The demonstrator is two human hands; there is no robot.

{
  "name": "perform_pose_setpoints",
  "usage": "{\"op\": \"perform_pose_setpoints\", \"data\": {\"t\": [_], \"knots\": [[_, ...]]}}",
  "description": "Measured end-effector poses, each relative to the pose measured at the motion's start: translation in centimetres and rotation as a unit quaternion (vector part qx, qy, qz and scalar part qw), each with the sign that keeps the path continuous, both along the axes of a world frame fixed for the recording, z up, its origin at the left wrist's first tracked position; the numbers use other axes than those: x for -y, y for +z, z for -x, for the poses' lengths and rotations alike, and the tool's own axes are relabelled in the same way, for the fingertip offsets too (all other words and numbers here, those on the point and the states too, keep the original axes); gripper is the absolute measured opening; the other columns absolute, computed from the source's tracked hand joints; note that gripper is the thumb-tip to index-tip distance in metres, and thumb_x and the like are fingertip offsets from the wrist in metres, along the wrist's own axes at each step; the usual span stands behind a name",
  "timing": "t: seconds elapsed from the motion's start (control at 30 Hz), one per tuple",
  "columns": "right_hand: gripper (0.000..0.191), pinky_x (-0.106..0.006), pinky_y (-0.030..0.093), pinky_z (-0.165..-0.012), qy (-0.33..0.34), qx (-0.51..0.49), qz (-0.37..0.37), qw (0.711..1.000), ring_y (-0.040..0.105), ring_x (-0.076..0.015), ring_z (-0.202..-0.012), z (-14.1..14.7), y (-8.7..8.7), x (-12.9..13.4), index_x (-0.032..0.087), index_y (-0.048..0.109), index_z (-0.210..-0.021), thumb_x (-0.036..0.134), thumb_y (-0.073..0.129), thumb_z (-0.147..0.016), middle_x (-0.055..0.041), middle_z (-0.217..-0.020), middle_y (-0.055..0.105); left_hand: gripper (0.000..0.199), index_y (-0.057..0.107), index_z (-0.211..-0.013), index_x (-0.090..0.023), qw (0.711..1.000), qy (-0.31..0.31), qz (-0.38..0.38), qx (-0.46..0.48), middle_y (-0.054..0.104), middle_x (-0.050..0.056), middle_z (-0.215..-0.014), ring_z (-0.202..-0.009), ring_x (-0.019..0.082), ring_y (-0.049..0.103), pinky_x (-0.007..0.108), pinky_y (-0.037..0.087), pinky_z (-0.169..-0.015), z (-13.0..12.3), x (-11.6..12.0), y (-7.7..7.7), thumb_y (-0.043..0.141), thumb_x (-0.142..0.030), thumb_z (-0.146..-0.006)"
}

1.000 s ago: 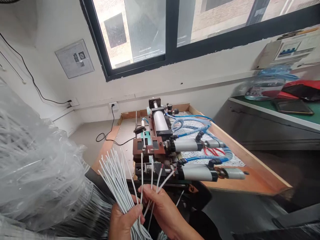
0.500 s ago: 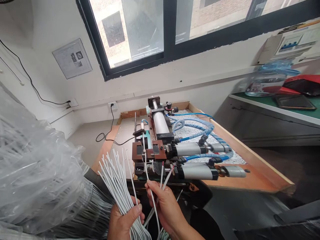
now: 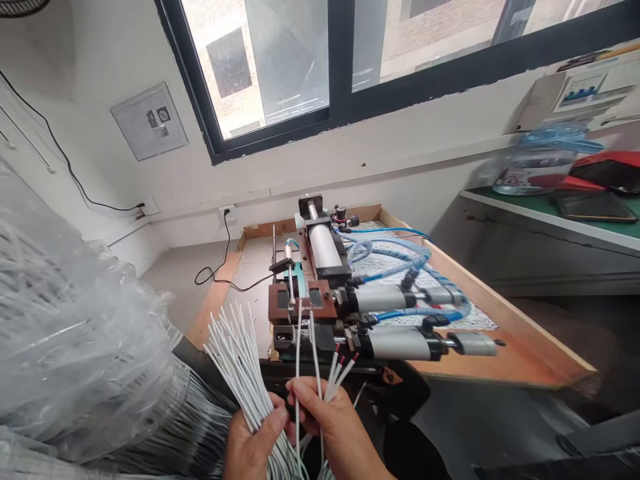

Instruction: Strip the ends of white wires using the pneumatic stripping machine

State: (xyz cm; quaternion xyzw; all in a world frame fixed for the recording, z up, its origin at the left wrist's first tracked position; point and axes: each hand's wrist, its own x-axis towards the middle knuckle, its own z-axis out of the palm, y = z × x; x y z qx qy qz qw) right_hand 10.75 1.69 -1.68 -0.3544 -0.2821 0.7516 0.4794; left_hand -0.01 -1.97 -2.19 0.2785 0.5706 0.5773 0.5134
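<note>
Left hand (image 3: 256,437) closed round white bundle (image 3: 243,373), near side of machine (image 3: 375,298). Right hand (image 3: 330,420) pinched on few cables (image 3: 317,360). Three red tips (image 3: 355,358) seem done; bundle's plain white ends (image 3: 225,330) seem left. Bundle's long axis slants up-left; two right-hand cables point near-upright, toward machine.

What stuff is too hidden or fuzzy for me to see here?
All in the head view:
- Lower ends of the white cables: cut off by the bottom edge.
- Palm of the left hand: hidden by the cables it grips.
- Writing on the wall notice: too small to read.
- Fan: mostly cut off by the top edge.
</note>
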Motion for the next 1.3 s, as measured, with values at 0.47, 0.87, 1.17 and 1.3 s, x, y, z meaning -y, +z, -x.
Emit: {"op": "perform_pose_setpoints", "data": {"t": [0.47,0.87,1.17,1.3], "knots": [[0.027,-0.018,0.020,-0.040,-0.011,0.014,0.036,0.999,0.030,-0.0043,-0.041,-0.7,-0.4,-0.6,0.011,0.063,-0.063,0.038,0.066,-0.062,0.0053,-0.045,0.041,0.031,0.064,-0.074,-0.014,0.992,0.112,0.005,0.059,0.062,0.000,-0.050,-0.044,0.016,0.057,0.028,0.045,-0.047,-0.5,0.0,-0.1,0.072,-0.034,-0.051],[0.030,-0.020,0.028,-0.040,0.024,-0.001,-0.043,0.999,0.033,-0.0065,-0.039,0.0,-0.2,0.1,0.013,0.058,-0.057,0.043,0.067,-0.059,0.0062,-0.042,0.039,0.024,0.068,-0.062,-0.014,0.994,0.038,0.000,-0.098,0.068,0.006,-0.056,-0.055,0.023,0.060,0.031,0.044,-0.055,-0.3,0.8,-0.2,0.070,-0.035,-0.052],[0.029,-0.020,0.026,-0.042,0.001,0.046,-0.049,0.998,0.035,-0.0074,-0.041,-0.3,-0.4,0.6,0.013,0.062,-0.060,0.042,0.068,-0.058,0.0038,-0.044,0.046,0.026,0.067,-0.063,-0.013,0.998,0.016,-0.019,-0.066,0.067,0.006,-0.053,-0.056,0.024,0.061,0.033,0.046,-0.056,-0.4,0.4,-0.5,0.070,-0.036,-0.052],[0.032,-0.019,0.021,-0.040,-0.066,0.048,-0.026,0.996,0.032,-0.0057,-0.040,-0.4,-0.7,0.6,0.013,0.057,-0.059,0.044,0.065,-0.062,0.0030,-0.046,0.047,0.031,0.066,-0.068,-0.012,0.997,0.069,0.019,-0.007,0.067,0.006,-0.053,-0.052,0.022,0.061,0.033,0.047,-0.054,-0.2,0.2,-0.8,0.074,-0.034,-0.048]]}}
